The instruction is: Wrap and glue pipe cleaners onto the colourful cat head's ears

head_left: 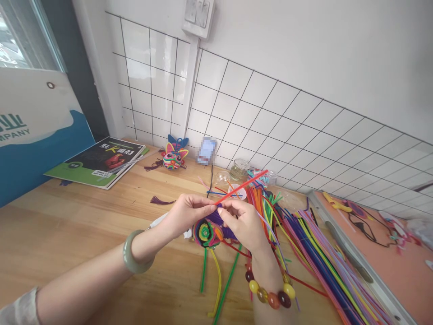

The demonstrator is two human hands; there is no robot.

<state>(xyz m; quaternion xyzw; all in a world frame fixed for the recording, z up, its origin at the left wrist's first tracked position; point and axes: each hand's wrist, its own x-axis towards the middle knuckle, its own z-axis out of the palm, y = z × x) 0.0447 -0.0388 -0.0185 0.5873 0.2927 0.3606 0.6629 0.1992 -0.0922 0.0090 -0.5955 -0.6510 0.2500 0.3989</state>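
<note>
A yellow chenille stem (219, 271) and green chenille stems (228, 284) reach toward me over the desk (162, 289). Above my wrists' pale green bangle (127, 252) and beaded bracelet (273, 299), both hands meet mid-view. My left grip (187, 214) pinches the lower end of a red chenille stem (243, 186), whose free length slants up and away to the right. My right grip (241, 221) closes its fingertips on purple fuzz just beside that end; I cannot tell whether it also holds the red stem. Directly below both grips sits a multicoloured chenille figure (204, 232) with a coiled round eye. To the right I see bundled chenille stems (321, 257). Farther off stand a glass jar (239, 170) and a cat-faced ornament (172, 159), with a wire grid (253, 70) against the wall behind.
</note>
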